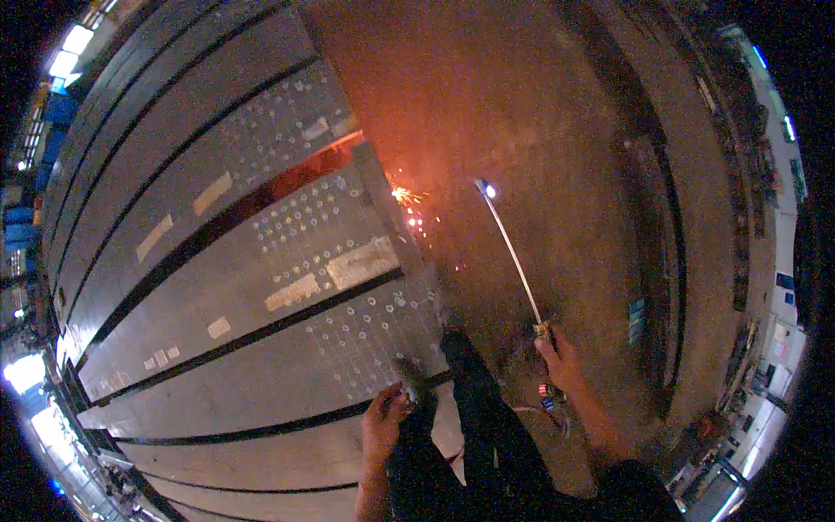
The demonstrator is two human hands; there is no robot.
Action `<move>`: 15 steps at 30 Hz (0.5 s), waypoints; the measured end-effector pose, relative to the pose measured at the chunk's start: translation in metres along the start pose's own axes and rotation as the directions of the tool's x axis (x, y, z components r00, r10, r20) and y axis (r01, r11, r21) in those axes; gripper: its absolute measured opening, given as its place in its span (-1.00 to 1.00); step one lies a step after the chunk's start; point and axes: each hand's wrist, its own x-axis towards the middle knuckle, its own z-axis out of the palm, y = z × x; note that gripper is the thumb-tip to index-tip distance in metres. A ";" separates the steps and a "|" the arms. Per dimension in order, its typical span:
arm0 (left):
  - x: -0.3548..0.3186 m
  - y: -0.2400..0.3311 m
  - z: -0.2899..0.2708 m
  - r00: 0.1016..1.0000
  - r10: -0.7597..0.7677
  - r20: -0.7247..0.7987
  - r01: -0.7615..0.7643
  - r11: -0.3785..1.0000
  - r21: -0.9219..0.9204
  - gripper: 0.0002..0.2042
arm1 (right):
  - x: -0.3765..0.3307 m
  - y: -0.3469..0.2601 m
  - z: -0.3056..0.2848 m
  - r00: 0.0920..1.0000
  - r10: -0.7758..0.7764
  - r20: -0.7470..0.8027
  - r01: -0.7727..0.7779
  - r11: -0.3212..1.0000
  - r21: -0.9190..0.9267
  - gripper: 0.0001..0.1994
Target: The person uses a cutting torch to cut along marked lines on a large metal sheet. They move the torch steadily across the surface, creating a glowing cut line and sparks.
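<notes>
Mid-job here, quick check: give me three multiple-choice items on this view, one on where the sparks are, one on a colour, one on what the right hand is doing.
1. Where do the orange sparks sit?
A. At the edge of the perforated grey steel plate
B. Beside the person's dark trouser leg
C. At the right rim of the picture

2. What colour is the glow at the tip of the long thin metal cutting torch?
A. Green
B. Bluish white
C. Red

3. What is the right hand doing?
A. Hanging empty
B. Resting flat on the plate
C. Gripping the torch's handle end

Answers:
1 A, the sparks fly at the plate's edge, left of the torch tip.
2 B, the tip shows a bluish-white spot.
3 C, the fingers close around the torch's lower end, while the left hand holds a small grey object too unclear to name.
</notes>
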 end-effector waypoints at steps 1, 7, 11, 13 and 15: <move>0.002 -0.009 -0.011 1.000 0.007 0.001 -0.007 1.000 0.026 -0.64 | -0.006 0.001 0.002 1.000 0.019 -0.011 -0.019 1.000 -0.009 -0.59; -0.010 -0.090 -0.084 0.988 0.142 -0.060 -0.144 0.989 -0.030 -0.66 | -0.057 -0.021 0.016 0.997 0.060 0.044 -0.064 0.994 0.090 -0.63; -0.053 -0.152 -0.131 0.981 0.075 -0.179 -0.108 0.977 -0.182 -0.66 | -0.067 -0.058 0.042 0.988 0.122 0.094 -0.121 0.993 -0.019 -0.66; -0.062 -0.198 -0.154 0.978 0.042 -0.204 -0.083 0.977 -0.196 -0.66 | -0.054 -0.052 0.053 0.983 0.128 0.134 -0.125 0.992 -0.030 -0.61; -0.080 -0.207 -0.166 0.977 0.012 -0.214 -0.045 0.988 -0.149 -0.67 | -0.034 -0.023 0.078 0.982 0.106 0.158 -0.110 0.994 0.016 -0.51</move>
